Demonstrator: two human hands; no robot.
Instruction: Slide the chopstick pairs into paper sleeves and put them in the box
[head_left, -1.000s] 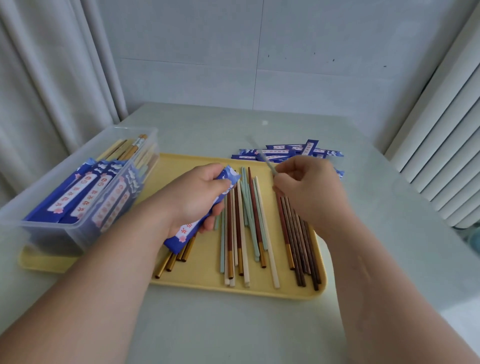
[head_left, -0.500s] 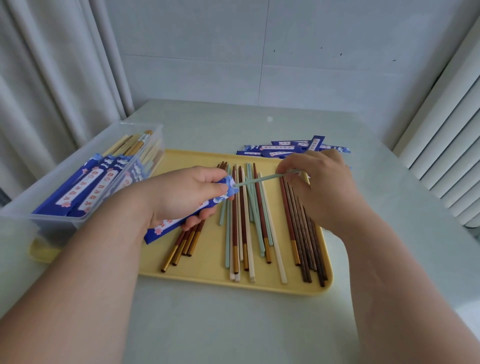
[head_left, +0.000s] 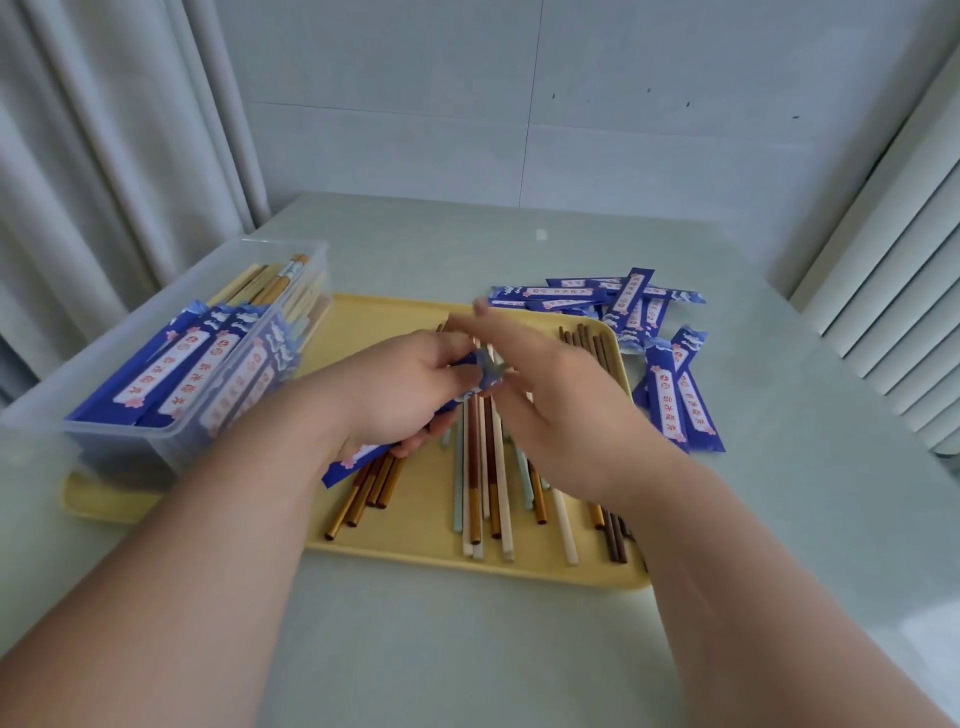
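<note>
Left hand grasps blue sleeve over tray centre. Right hand at sleeve mouth, fingers blurred; grip unclear. Loose chopsticks on tray. Box at tray's left edge.

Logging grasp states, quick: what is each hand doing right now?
Left hand: closed around a blue paper sleeve.
Right hand: fingers at the sleeve's mouth; grip cannot be told.

A single head-worn wide-angle camera looked forward and down, close over a yellow tray on a table. Both forearms reached in from the bottom edge.
</note>
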